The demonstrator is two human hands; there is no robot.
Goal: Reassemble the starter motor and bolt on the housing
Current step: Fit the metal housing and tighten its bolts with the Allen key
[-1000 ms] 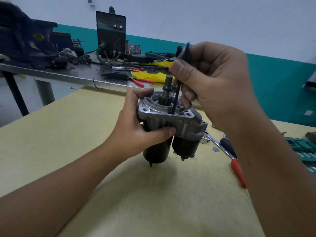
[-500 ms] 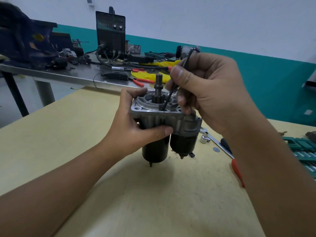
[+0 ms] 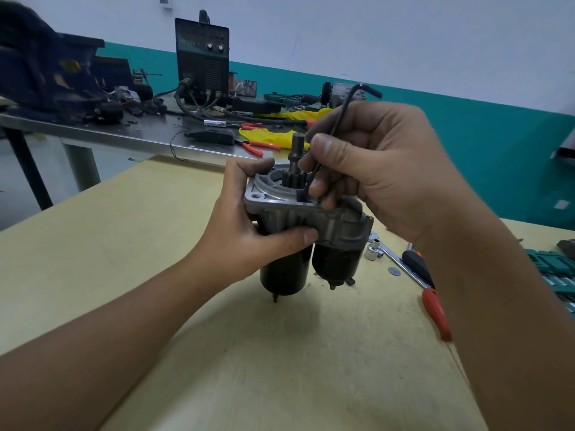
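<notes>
We see the left hand (image 3: 249,241) wrapped around the starter motor (image 3: 308,231), thumb across the front of the aluminium housing (image 3: 311,213), fingers curled over the flange's far edge. The motor stands upright on the yellow table (image 3: 124,244), pinion shaft (image 3: 297,160) pointing up. The right hand (image 3: 382,169) pinches a black Allen key (image 3: 342,110), long leg down into the flange face near the pinion, short leg sticking out on top. We judge it is driving a housing bolt; the bolt head is hidden.

To do it well: keep the key straight and fully seated in the socket, brace the body so it does not twist, spin with fingertips, snug only at the end.

Far right, a green socket case (image 3: 557,275); contents too blurred to tell.
</notes>
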